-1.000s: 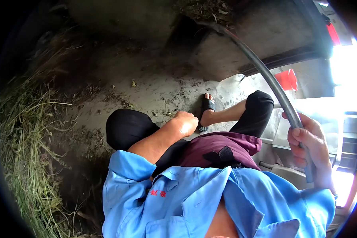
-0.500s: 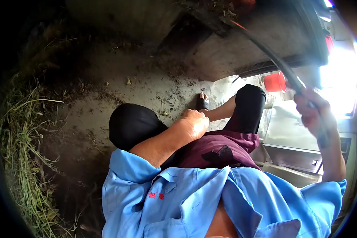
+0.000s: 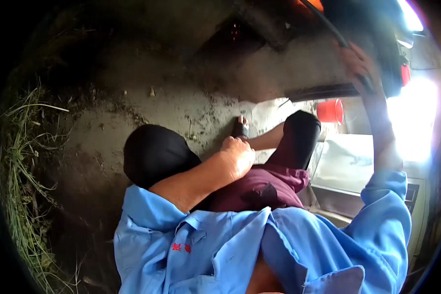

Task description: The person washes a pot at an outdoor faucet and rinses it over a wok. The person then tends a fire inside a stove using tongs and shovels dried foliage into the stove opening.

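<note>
My right hand (image 3: pixel 360 68), raised at the upper right, is closed round a long dark metal rod (image 3: pixel 328 24). The rod slants up and left to an orange glow (image 3: pixel 316 4) at the top edge; its far end is out of sight. Motion blurs this hand. Low between my knees, my left hand (image 3: pixel 237 156) rests with its fingers curled in; nothing shows in it, though its palm side is hidden.
A dark-edged stove-like block (image 3: pixel 289 73) stands in front of me. Beyond my right knee are a red bucket (image 3: pixel 330 111) and a pale cabinet-like box (image 3: pixel 345 157). Dry grass (image 3: pixel 22 181) lies along the left, with scraps on the dirty floor (image 3: pixel 166 105).
My right hand has moved up and away from me, carrying the rod farther toward the top edge. The left hand stays in place; the view has shifted slightly.
</note>
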The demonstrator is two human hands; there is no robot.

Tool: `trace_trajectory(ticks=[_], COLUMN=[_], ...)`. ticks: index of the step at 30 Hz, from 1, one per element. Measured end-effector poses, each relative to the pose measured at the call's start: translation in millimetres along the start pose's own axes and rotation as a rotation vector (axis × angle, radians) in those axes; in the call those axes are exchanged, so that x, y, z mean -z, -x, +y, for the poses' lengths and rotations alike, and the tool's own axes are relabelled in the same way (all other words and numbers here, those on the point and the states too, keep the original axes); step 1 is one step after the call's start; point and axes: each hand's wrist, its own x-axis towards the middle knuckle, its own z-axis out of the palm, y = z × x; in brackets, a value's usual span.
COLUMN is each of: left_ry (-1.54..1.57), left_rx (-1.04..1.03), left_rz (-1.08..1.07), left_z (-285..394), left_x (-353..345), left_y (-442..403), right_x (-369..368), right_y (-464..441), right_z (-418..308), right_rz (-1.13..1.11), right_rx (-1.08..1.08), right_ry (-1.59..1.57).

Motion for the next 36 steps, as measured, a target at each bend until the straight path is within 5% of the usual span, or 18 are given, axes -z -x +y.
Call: trace_trajectory(ticks=[2,4,7,11,13,20,22,29,31,36], left_ry=[0.116,0.071,0.011,0.007,-0.002,0.008,0.027,0.038,0.039,-0.032], left_rx=[-0.047,-0.003,0.039,0.051,0.053,0.076,0.069,0.079,0.087,0.101], left_rz=[-0.169,-0.216,-0.174,-0.166,-0.186,-0.226,-0.263,-0.268,-0.28,-0.202], left_z=[-5,-7,-5,-3,-4,-10,-12,-17,-17,-12], left_x=[-2,-1,-1,-1,-1,-4,-5,-6,-7,-10], left_y=[1,-3,-9,-12,-12,-14,-14,-12,-11,-8], right_x=[13,26,21,21,1,-16,-21,-11,-20,-32], right_y=[17,37,62,92,97,136,142,179,185,189], right_z=[13,-12,-36,-27,-52,-33,-27,-39,-53,-75], right_rz=[0.031,-0.328,-0.185,0.241,0.417,-0.083,-0.058,0.112,0.121,0.132], right_rx=[-0.205,-0.662,-0.671,-0.542,-0.554,-0.461,-0.433,-0.659,-0.698,-0.735], right_ry=[0.081,-1.74,-1.954,-1.51,-1.753,-2.002,-2.056,-1.325,-0.881,-0.658])
